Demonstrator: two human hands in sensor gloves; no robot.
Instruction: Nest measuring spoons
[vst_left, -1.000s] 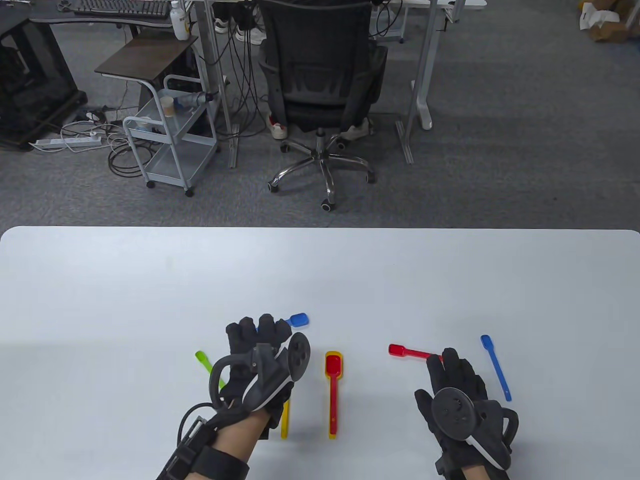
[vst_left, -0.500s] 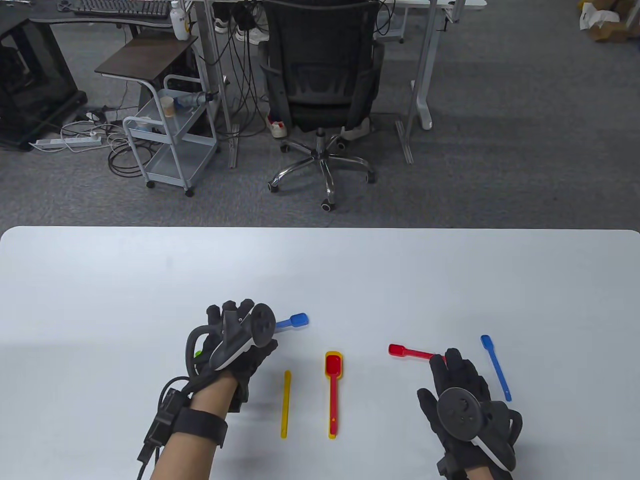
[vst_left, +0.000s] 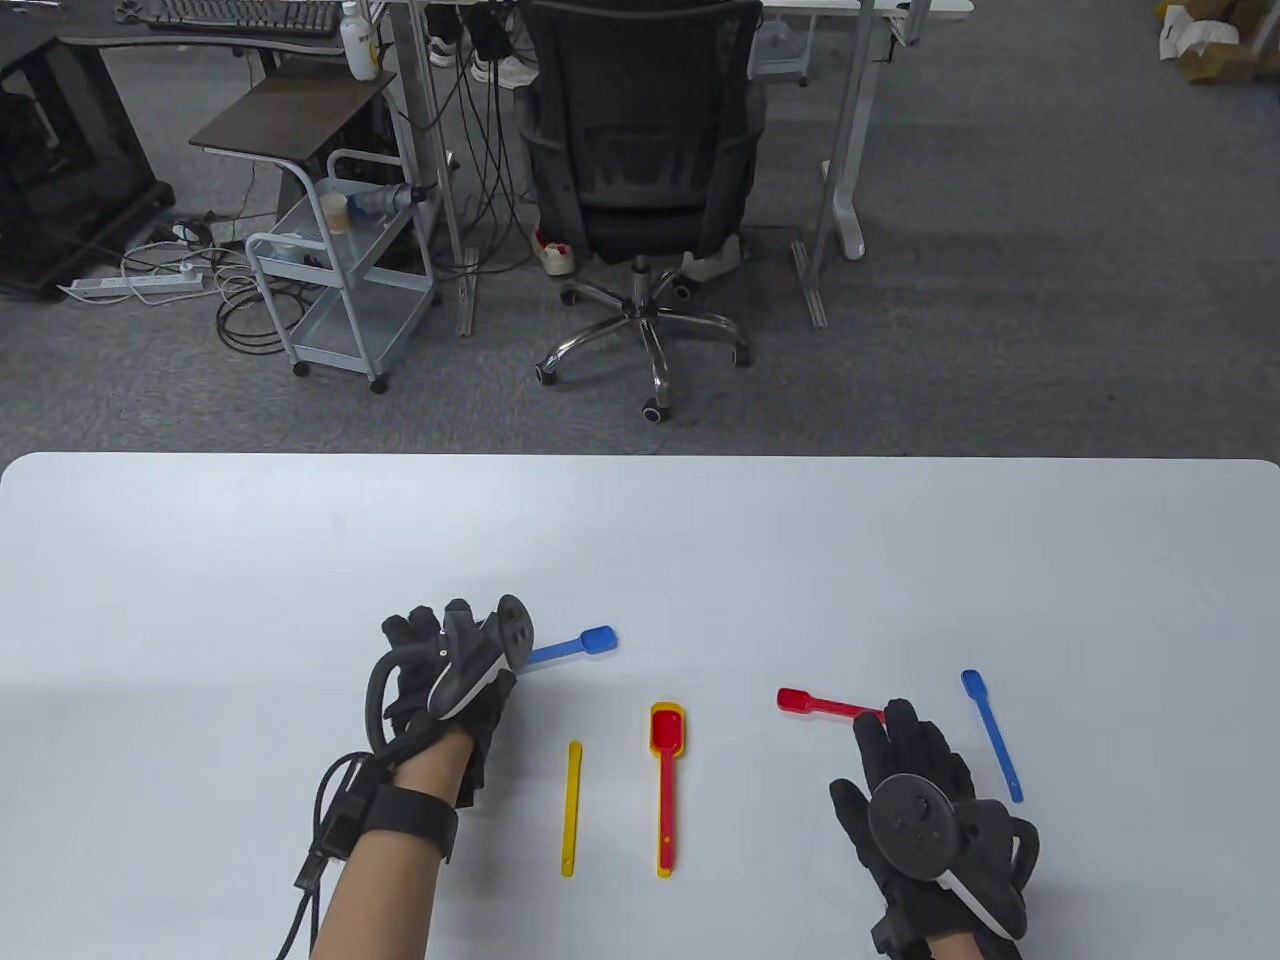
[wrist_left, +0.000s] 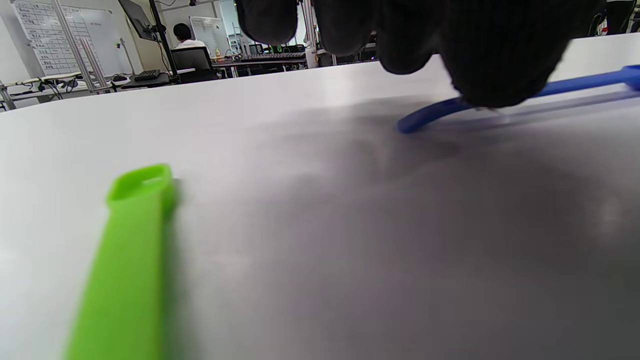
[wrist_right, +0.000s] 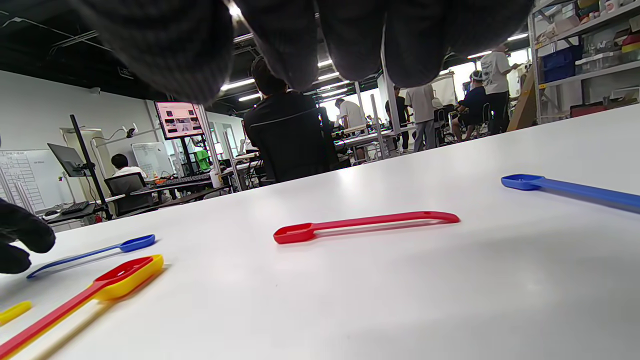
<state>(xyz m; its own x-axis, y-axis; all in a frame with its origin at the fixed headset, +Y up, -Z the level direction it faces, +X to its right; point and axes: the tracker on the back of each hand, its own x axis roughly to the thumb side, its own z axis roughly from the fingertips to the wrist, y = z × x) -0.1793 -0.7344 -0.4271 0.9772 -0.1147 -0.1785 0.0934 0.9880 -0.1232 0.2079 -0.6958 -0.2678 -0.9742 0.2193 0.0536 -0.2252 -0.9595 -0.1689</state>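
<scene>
Left hand (vst_left: 440, 680) grip undeterminable above green spoon (wrist_left: 125, 260); right hand (vst_left: 920, 800) flat, fingers apart, empty.

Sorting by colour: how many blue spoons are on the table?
2. One blue spoon lies beside the left hand, its handle end under the fingers; the other blue spoon lies right of the right hand.

Beyond the white table (vst_left: 640, 540), 1 black office chair (vst_left: 640, 150) is standing on grey carpet, with a grey wheeled cart (vst_left: 340, 290) sitting just left of it.
</scene>
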